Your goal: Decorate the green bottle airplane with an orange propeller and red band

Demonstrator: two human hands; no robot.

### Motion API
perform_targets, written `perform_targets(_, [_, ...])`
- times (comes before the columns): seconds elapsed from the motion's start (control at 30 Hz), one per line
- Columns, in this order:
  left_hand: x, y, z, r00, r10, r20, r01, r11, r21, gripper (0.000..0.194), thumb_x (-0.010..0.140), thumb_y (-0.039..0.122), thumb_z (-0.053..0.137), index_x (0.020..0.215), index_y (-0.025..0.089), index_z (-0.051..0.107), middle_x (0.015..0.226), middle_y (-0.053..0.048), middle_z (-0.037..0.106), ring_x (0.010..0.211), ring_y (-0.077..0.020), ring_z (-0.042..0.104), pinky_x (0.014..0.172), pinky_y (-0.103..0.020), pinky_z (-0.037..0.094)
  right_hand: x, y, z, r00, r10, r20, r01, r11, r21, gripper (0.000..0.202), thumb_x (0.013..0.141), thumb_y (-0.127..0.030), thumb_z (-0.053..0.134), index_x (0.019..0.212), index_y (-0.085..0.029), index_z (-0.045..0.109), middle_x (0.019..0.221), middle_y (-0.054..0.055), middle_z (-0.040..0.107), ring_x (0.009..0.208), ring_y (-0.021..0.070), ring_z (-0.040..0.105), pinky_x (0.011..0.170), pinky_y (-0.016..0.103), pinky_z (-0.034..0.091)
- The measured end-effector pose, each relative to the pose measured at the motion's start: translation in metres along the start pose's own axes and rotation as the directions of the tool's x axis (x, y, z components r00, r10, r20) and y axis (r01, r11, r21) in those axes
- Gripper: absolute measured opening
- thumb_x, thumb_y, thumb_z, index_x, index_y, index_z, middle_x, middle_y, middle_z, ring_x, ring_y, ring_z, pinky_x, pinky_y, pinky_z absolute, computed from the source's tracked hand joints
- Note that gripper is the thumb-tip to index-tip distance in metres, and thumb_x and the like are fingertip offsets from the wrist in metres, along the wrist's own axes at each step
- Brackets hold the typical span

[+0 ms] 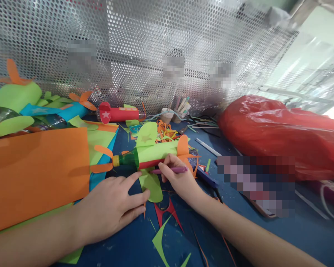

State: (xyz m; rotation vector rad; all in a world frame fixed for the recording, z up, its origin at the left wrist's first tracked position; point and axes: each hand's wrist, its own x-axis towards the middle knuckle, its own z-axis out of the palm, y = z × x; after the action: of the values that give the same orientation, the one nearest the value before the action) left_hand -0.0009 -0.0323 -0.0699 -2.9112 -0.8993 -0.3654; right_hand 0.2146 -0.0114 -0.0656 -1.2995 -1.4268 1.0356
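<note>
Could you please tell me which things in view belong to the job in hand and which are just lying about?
Seemingly in use:
purple pen, in the right hand
green-papered bottle
lower green wing, touched by the left hand

Apparently just lying about:
red plastic bag
green paper scrap
orange paper sheet
</note>
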Motion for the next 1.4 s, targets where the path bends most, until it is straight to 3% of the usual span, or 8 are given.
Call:
perform_targets(0.23, [0.0006,-0.0006,-0.0007,0.999,0.014,0.036,-0.015,1.000,0.026,0.039,0.100,0.041,0.030,0.123,0.034,0.061,0.133,-0.016,0.056,0.086,-0.0281,0.067,0.066,-0.044,0.055,-0.0014,0.0009,0.0003,1.000,-0.023,0.000,0.023,1.000,-0.021,0.023,0.082,-0.029,0.056,0.066,-0.023,0.041,0.048,-0.009,0.048,0.046,0.0099,0.044,0.055,0.023,0.038])
perform_targets(0.4, [0.0002,-0.0005,0.0007,1.000,0.004,0.000,-0.004,1.000,0.009,0.040,0.100,0.042,0.030,0.121,0.035,0.063,0.133,-0.014,0.055,0.087,-0.0275,0.066,0.068,-0.043,0.054,-0.0029,-0.0022,0.0006,1.000,-0.018,-0.021,0.017,0.998,-0.055,0.023,0.081,-0.030,0.056,0.066,-0.023,0.041,0.048,-0.008,0.048,0.048,0.0112,0.048,0.051,0.023,0.035])
perform_targets(1.0, [0.0024,0.0001,-0.0018,0.998,0.025,0.064,-0.028,0.998,0.053,0.044,0.101,0.042,0.025,0.123,0.033,0.062,0.133,-0.019,0.055,0.087,-0.0308,0.068,0.064,-0.046,0.056,-0.0049,-0.0019,-0.0002,1.000,-0.013,-0.016,0.011,0.996,-0.091,0.022,0.083,-0.025,0.054,0.066,-0.023,0.040,0.049,-0.008,0.047,0.048,0.0103,0.042,0.051,0.022,0.034])
perform_targets(1.4, [0.0016,-0.0010,0.0009,1.000,0.024,0.015,-0.025,0.998,0.053,0.044,0.101,0.042,0.025,0.122,0.034,0.063,0.131,-0.017,0.057,0.084,-0.0293,0.068,0.062,-0.044,0.055,-0.0053,-0.0024,0.0001,1.000,-0.021,-0.018,0.020,0.997,-0.081,0.022,0.082,-0.025,0.054,0.066,-0.023,0.039,0.047,-0.009,0.046,0.047,0.0104,0.043,0.053,0.023,0.037])
